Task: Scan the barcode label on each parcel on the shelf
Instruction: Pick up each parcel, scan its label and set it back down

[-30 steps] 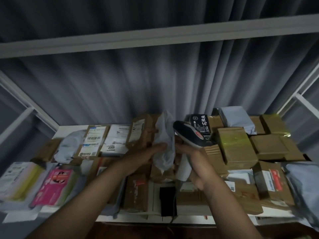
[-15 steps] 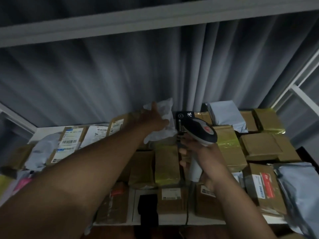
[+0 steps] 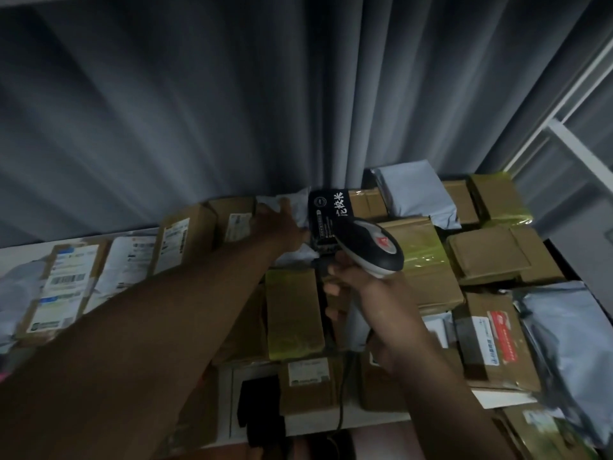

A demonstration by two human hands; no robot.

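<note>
Shelf [image 3: 26, 250] crowded front to back with parcels: brown boxes, grey mailers, against a grey curtain [image 3: 232, 111]. No mark shows which labels are already read; progress cannot be judged from the parcels themselves, and most look untouched.

Labelled boxes at left [image 3: 63, 287] face up, barcodes exposed and ready. Tape-wrapped boxes at centre and right [image 3: 421, 260] show no label from here and probably need turning.

Left hand [image 3: 282, 227] reaches to the back row, touching a pale grey bag parcel [image 3: 292, 200] beside a black carton [image 3: 328, 210]; grip unclear, fingers hidden.

Right hand [image 3: 361, 287] grips the scanner [image 3: 371, 250] by its handle, head aimed at the back row, cable trailing down.
</note>
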